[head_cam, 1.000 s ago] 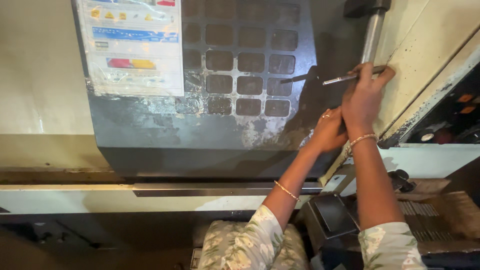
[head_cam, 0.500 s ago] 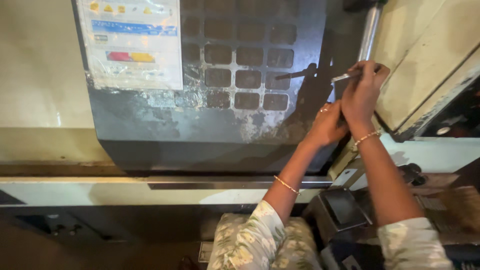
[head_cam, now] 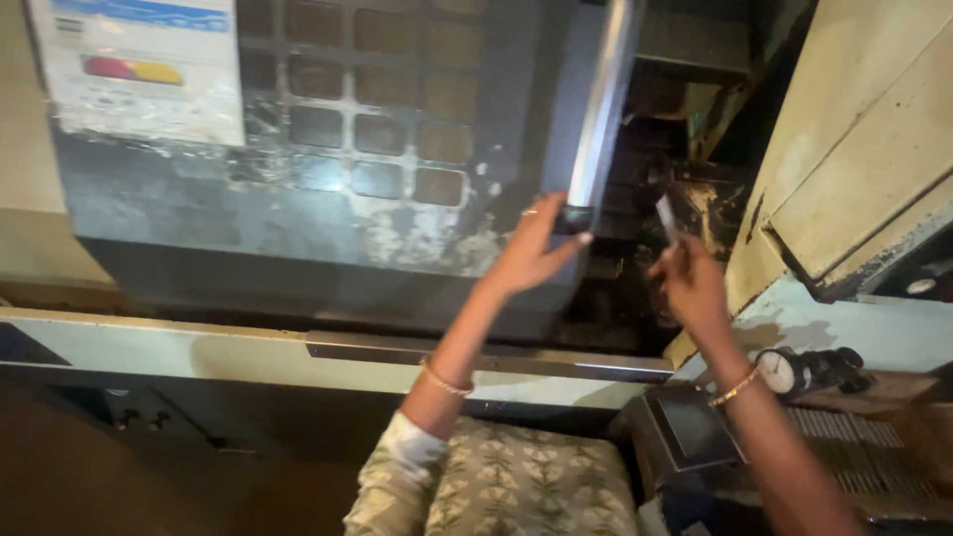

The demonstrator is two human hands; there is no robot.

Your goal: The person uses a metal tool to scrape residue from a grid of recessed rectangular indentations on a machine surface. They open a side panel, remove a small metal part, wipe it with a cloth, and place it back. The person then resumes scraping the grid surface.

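My left hand [head_cam: 534, 250] reaches up to the lower end of the long silver door handle [head_cam: 602, 109], with its fingers cupped around the black bracket there. The handle is fixed to the right edge of a dark sliding machine door [head_cam: 328, 208] with a grid-patterned window. My right hand [head_cam: 690, 283] is a little to the right, in front of the dark opening [head_cam: 675, 149] beside the door. It pinches a thin metal tool [head_cam: 665, 216] that points upward. Both wrists wear thin bangles.
A printed label sheet [head_cam: 139, 69] is stuck on the door's upper left. A beige machine panel [head_cam: 854, 149] stands at the right. A dial gauge [head_cam: 794, 370] lies on the ledge at lower right, above a ribbed tray [head_cam: 864, 457]. A pale rail [head_cam: 199, 347] runs below the door.
The door has slid left, exposing the dark machine interior. My hands have come apart: the left stays with the handle's lower end, the right has dropped lower with the thin tool.
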